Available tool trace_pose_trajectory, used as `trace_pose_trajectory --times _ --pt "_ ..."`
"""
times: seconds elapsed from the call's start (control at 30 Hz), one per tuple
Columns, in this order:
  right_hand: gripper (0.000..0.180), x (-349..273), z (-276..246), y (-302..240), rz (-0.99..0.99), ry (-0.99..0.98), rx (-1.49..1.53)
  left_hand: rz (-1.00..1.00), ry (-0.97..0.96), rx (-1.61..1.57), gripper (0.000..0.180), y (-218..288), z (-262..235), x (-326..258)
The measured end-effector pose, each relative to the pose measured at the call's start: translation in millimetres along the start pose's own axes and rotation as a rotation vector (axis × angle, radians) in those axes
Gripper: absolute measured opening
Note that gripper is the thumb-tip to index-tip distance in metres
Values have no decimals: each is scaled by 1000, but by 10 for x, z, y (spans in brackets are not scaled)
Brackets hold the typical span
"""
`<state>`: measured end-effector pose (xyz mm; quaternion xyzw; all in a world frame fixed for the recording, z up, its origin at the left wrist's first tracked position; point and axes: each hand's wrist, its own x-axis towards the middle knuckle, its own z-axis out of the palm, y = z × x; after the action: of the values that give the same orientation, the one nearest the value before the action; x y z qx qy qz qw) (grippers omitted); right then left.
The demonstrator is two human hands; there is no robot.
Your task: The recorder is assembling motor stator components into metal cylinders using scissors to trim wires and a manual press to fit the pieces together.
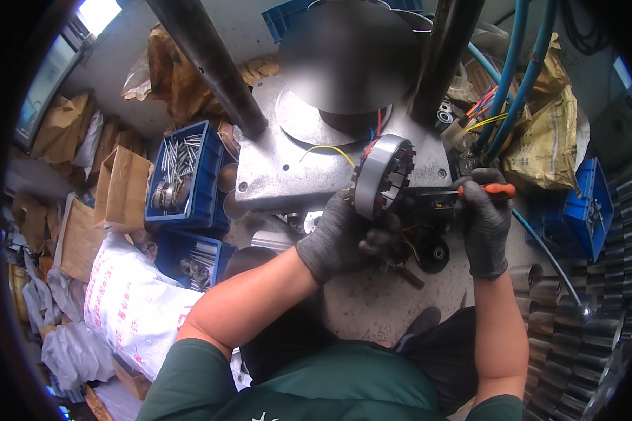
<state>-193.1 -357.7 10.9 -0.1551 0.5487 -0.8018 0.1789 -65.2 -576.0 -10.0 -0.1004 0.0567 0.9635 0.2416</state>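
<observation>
My left hand [330, 240], in a grey glove, is closed on the lower left side of a motor stator [373, 175]. The stator is a steel ring with dark slotted teeth inside, and it stands on edge, tilted. Red, blue and yellow wires come off its upper side. In my gloved right hand [486, 228] is a screwdriver [500, 189] with an orange handle. Its dark shaft points left toward the stator's inner side; whether the tip touches cannot be made out. Below the stator lie dark parts with wires and a round black part [433, 255].
Ahead stands a press with a metal base plate [267, 172] and two thick columns [214, 63]. Blue bins [207, 175] of metal rods are at the left, beside a white sack [137, 302]. Stacked metal cylinders [569, 330] and a rod with a ball knob [584, 312] are at the right.
</observation>
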Motion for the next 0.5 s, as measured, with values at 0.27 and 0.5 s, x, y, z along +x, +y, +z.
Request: trace_pose_trajectory --times 0.27,0.5 --pt "27 780 77 747 -753 -325 -1057 400 282 278 37 55 135 -26" --pt "43 1095 213 877 -659 -407 -1146 579 384 479 39 -10 63 -38"
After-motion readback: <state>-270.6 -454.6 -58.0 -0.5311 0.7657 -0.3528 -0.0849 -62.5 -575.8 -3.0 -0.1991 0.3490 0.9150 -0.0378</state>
